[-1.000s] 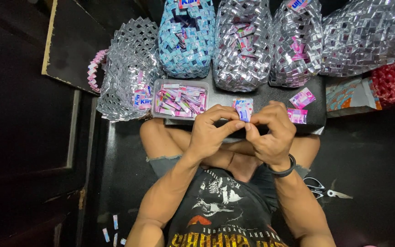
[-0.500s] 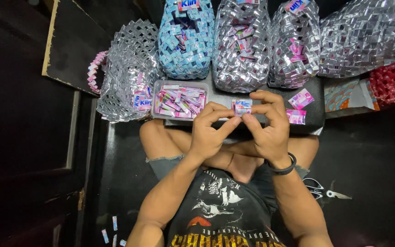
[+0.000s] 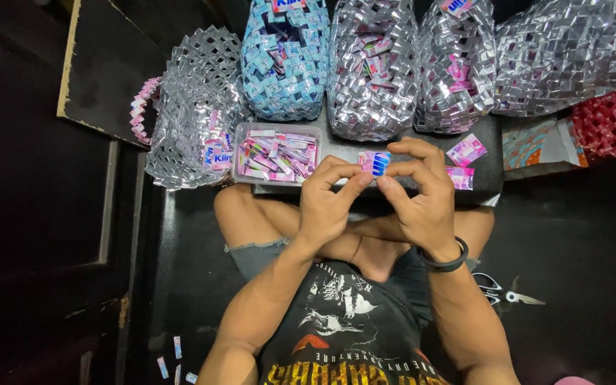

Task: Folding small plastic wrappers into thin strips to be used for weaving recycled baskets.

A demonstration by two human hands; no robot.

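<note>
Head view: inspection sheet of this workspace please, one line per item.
Surface: low dark board in front of the crossed legs, on a dark floor.
Job's things: small folded pink-and-blue wrapper piece, pinched between both hands; clear tub of folded pink strips at the board's left end.
Clutter: two loose pink wrappers on the board; scissors on the floor; paper scraps on the floor.
Grippers: left hand and right hand, fingers closed on the piece.
Cables: nothing seen.
Surroundings: woven wrapper bags behind the board, blue bag, silver bags, red one at the edge.
</note>
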